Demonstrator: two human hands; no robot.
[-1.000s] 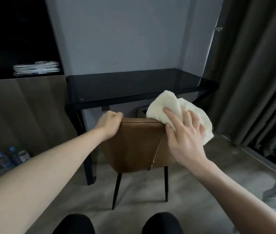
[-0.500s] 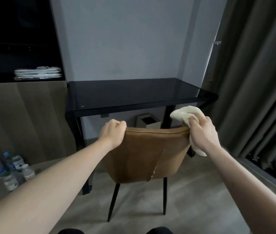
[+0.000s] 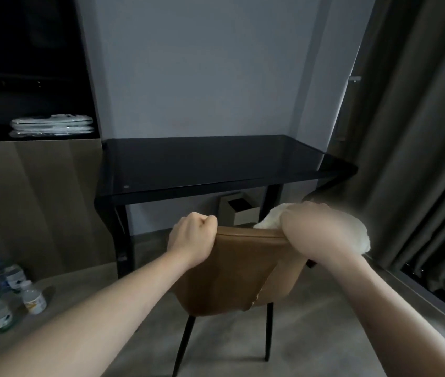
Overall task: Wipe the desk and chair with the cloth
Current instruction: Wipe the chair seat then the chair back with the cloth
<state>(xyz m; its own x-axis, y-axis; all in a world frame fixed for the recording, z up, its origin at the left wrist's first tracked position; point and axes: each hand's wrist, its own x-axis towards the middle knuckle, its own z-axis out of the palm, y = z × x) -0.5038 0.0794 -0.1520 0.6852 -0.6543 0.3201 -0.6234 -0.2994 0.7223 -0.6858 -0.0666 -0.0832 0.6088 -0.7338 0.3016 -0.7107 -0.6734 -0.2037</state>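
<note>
Cream terry cloth (image 3: 270,219) bunches beneath a blurred right hand (image 3: 322,229) that presses it onto the right end of the top edge of a tan leather chair back (image 3: 232,270); how the fingers lie cannot be told. The left hand (image 3: 191,238) grips the edge's left end, fingers curled over it. Just beyond stands a black glass-topped desk (image 3: 215,161), a small white open-topped bin (image 3: 240,210) beneath it, contents unseen. Plastic water bottles (image 3: 3,295) stand at left.
</note>
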